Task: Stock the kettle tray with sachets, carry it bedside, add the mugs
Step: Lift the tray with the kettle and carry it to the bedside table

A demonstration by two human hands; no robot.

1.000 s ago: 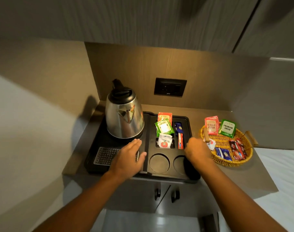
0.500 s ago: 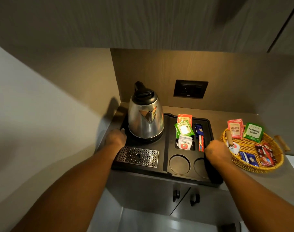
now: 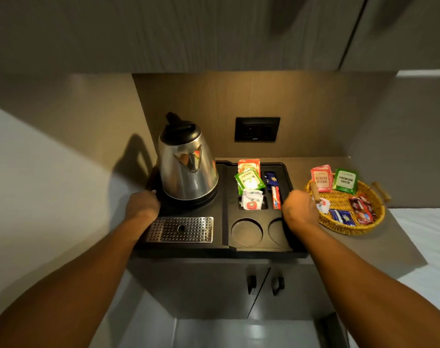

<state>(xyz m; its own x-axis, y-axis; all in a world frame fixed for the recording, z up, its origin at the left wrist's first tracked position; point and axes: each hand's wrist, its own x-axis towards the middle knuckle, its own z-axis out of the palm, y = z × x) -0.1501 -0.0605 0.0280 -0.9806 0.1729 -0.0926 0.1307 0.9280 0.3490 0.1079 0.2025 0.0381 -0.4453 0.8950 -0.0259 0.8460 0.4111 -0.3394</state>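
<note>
Your left hand (image 3: pixel 141 205) and right hand (image 3: pixel 299 209) clamp the tray (image 3: pixel 224 249) sides. Basket (image 3: pixel 339 227) sachets read "CLASSIC ASSAM" (image 3: pixel 321 179) and "PREMIUM GREEN" (image 3: pixel 345 180).

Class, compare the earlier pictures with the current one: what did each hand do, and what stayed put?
The left hand slid from the middle of the tray out to its left edge and gripped it. The right hand kept its place, closed at the right edge. The kettle, the sachets and the basket stayed where they were.
</note>
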